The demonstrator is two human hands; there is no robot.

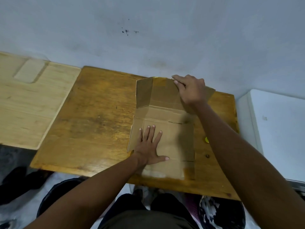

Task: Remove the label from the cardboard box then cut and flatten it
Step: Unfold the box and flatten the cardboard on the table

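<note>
The brown cardboard box [171, 129] lies opened out on the dark wooden table [92, 126], its near panels flat and its far panel and left flap still raised. My left hand [151, 144] presses flat on the near panel with straight, spread fingers. My right hand [189, 90] is at the top edge of the raised far panel, fingers bent over that edge and holding it. No label or cutting tool can be made out; a small yellow object [206, 140] peeks out beside my right forearm.
A pale wooden board [33, 103] adjoins the table on the left. A grey wall [148, 38] runs right behind the table. A white appliance or cabinet [277, 129] stands at the right. Dark shoes [19, 182] and cloth lie on the floor below.
</note>
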